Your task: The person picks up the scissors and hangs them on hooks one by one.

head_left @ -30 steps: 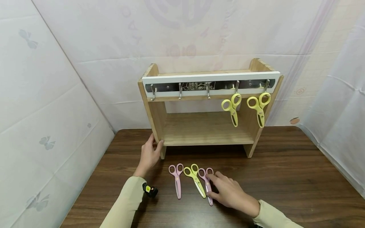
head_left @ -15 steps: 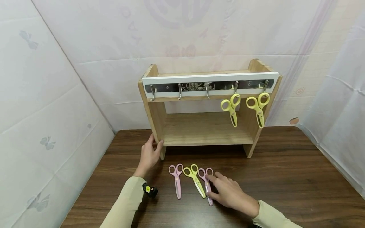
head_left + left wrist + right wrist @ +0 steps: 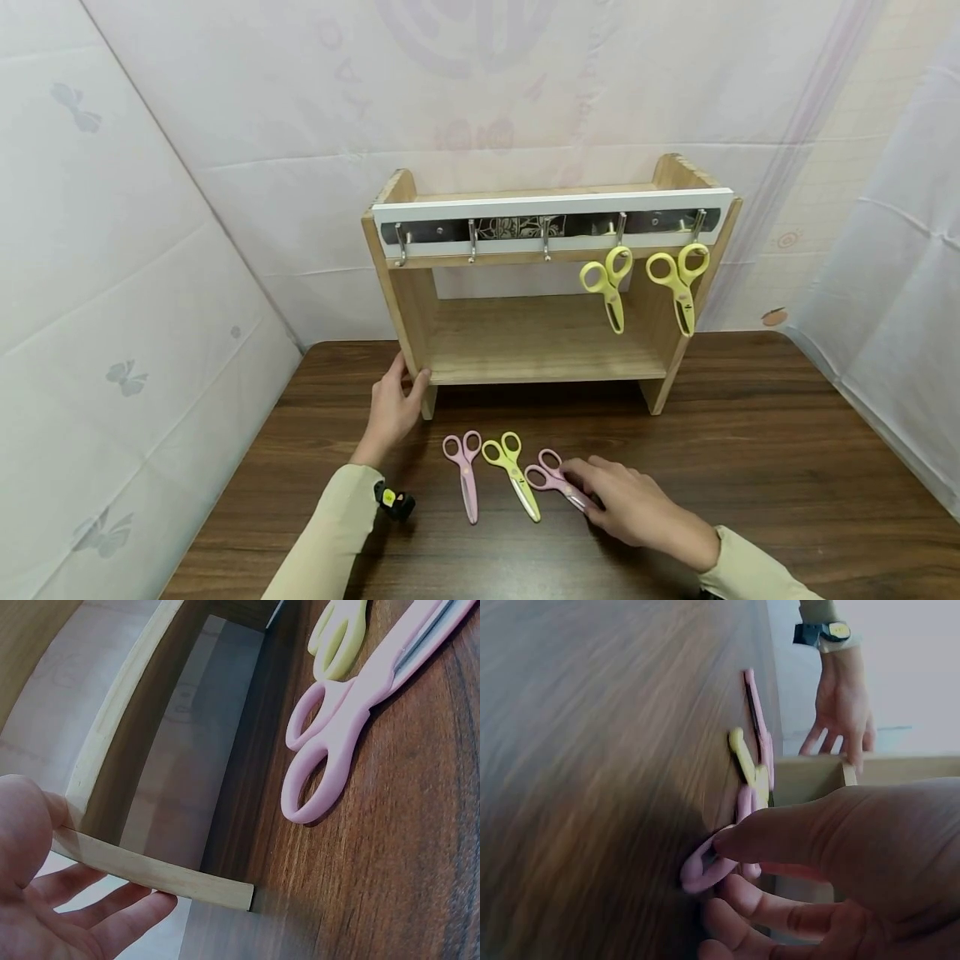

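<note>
My right hand (image 3: 626, 504) pinches a pair of pink scissors (image 3: 557, 480) low over the table, thumb and fingers about the blade part. Its handle loops point up and left in the head view. To its left lie yellow scissors (image 3: 524, 493) and a second pair of pink scissors (image 3: 468, 493), both flat with loops toward the shelf. At the wooden shelf (image 3: 555, 333), my left hand (image 3: 392, 410) grips the lower left side panel (image 3: 157, 876), thumb on the inner side and fingers outside. Two more pairs of yellow scissors (image 3: 613, 307) hang from hooks on the right.
A white hook rail (image 3: 450, 203) with several metal hooks (image 3: 546, 240) runs across the shelf's upper front. The dark wooden table (image 3: 787, 467) carries everything. Patterned white cloth (image 3: 300, 200) stands behind and at the sides.
The right hand has moved a little right, drawing the pink scissors with it. They have turned from nearly upright to slanting and now stand apart from the yellow pair. The left hand has stayed still.
</note>
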{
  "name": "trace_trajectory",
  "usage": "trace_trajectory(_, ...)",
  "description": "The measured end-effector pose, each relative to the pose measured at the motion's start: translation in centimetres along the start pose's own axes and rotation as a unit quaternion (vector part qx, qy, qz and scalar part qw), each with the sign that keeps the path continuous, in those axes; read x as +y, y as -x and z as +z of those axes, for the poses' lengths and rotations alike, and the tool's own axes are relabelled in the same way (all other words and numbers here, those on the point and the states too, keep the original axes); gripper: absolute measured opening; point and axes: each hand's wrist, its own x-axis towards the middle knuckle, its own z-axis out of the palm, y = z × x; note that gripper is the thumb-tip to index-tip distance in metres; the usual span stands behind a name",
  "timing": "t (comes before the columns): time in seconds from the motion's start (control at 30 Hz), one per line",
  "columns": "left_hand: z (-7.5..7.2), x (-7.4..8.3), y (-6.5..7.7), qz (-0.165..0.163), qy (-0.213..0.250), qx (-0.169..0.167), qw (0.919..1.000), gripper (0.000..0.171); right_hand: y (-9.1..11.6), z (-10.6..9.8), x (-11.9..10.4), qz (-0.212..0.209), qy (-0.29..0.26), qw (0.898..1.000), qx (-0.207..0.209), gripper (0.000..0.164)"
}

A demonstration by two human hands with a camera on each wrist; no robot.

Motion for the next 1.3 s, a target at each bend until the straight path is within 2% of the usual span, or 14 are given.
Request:
trace_trajectory(0.1, 0.0, 0.1, 0.0, 0.0, -0.003, 0.001, 1.0, 0.048, 0.3, -0.5, 0.9, 0.021, -0.004, 1.0, -0.013, 0.036)
trace_trajectory(0.23, 0.0, 0.1, 0.0, 0.0, -0.003, 0.002, 1.0, 0.047, 0.6, -1.0, 1.9, 0.042, 0.007, 0.999, -0.014, 0.025)
trace_trajectory(0.33, 0.0, 0.0, 0.0, 0.0, -0.003, 0.001, 1.0, 0.047, 0.9, -1.1, 2.3, 0.048, 0.009, 0.999, -0.011, 0.022)
trace_trajectory(0.63, 0.1, -0.1, 0.0, 0.0, -0.007, 0.002, 1.0, 0.045, 0.9, -1.1, 2.7, 0.036, 0.002, 0.999, 0.001, 0.022)
trace_trajectory(0.93, 0.1, 0.0, -0.1, -0.001, -0.014, 0.004, 0.9999, 0.044, 0.7, -0.6, 3.4, 0.001, 0.001, 0.998, 0.056, 0.024)
trace_trajectory(1.3, 0.0, -0.1, 0.0, 0.003, -0.009, 0.003, 1.0, 0.044, 0.8, -0.4, 3.5, 0.007, 0.008, 0.998, 0.066, 0.022)
